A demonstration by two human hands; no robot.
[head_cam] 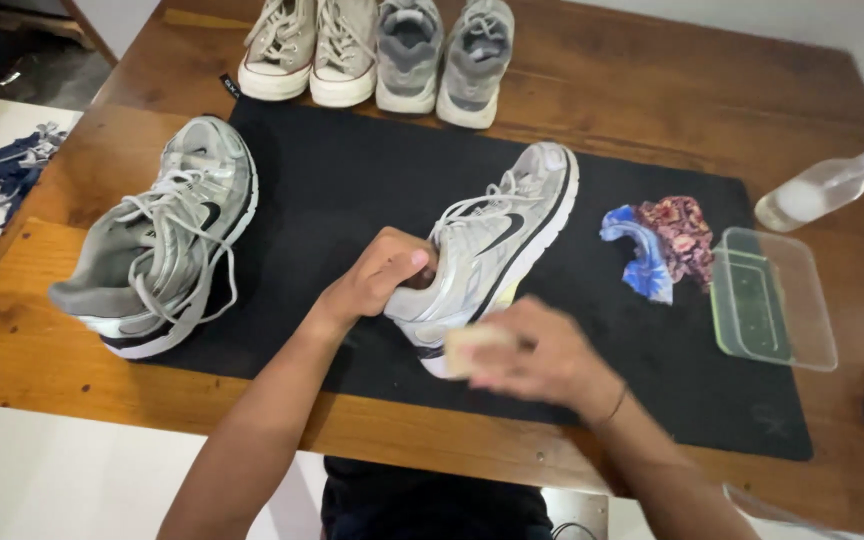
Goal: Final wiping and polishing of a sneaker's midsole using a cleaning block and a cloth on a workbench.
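The left hand [384, 272] grips the collar of a silver running shoe [497, 245] standing on the black mat [352, 170], fingers tucked inside, while the blurred right hand [542, 355] pinches a pale sponge-like pad [474, 345] against its heel. Cleaning looks mid-way on this shoe; its mate [157, 245] lies apart to the left, and whether that one is done cannot be told

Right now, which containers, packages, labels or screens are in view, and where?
Clear plastic spray bottle: lying at the table's right edge.
Clear rectangular plastic tub: right of the black mat, greenish inside.
Small black tag: mat's far-left corner, by the canvas sneakers.
No screens or signs.
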